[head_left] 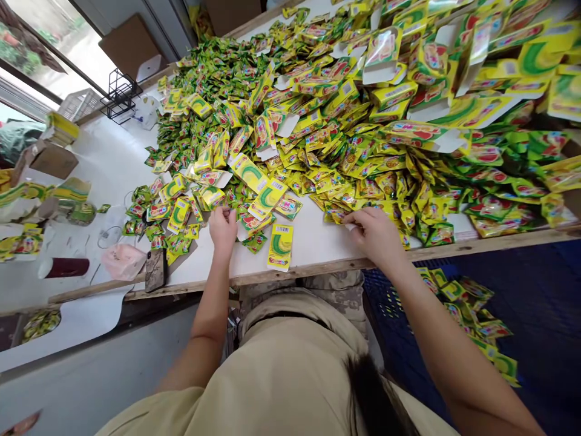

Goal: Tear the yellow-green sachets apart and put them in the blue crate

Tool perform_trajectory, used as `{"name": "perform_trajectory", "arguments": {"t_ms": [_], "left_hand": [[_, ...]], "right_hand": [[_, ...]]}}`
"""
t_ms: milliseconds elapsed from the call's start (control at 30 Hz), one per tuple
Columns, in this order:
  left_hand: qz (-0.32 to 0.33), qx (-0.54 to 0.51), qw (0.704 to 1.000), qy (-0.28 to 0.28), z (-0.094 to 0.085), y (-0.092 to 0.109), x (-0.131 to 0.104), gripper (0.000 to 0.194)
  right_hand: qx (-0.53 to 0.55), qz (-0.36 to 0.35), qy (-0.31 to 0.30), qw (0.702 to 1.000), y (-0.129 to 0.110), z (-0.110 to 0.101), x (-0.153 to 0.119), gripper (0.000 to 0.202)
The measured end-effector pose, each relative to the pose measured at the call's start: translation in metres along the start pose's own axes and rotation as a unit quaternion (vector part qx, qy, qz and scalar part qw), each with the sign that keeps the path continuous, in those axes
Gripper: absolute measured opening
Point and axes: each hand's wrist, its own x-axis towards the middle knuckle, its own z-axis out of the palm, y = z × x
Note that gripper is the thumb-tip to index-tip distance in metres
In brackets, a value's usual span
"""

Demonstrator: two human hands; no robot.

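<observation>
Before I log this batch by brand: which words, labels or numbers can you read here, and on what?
None can be read.
Flat yellow carton by the table edge: barcode panel, digits blurred.
Carton above it: barcode, unreadable.
Sachets in the pile: red and green logos, lettering too small.
Sachets in the blue crate: print blurred.

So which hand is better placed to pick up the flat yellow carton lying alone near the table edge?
Probably the left hand: it rests just beside the flat carton. The right hand is farther off, fingers in the sachet pile.
</observation>
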Motion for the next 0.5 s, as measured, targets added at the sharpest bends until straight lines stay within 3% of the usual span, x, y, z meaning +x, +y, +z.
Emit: {"name": "perform_trajectory", "arguments": {"t_ms": [133,267,367,433,500], "left_hand": [[-0.092,0.071,0.989,-0.095,0.016,-0.006,0.024,0.027],[-0.109,0.032,0.987,-0.113,0.018,-0.005,0.026,0.023],[-0.064,-0.042,0.997,-0.033,0.004,0.000,0.016,0.020],[0.009,-0.080,0.995,0.060,-0.007,0.012,0.005,0.018],[0.106,-0.120,0.982,0.103,-0.012,0.031,-0.012,0.015]], "right_hand": [[0.163,0.016,0.003,0.987,-0.019,-0.006,0.000,0.015],[0.303,0.128,-0.002,0.944,-0.026,0.000,-0.001,0.009],[0.388,0.192,-0.004,0.901,-0.026,0.006,-0.004,0.013],[0.444,0.227,-0.005,0.867,-0.030,0.011,-0.006,0.015],[0.497,0.266,-0.003,0.826,-0.038,0.019,-0.006,0.016]]}}
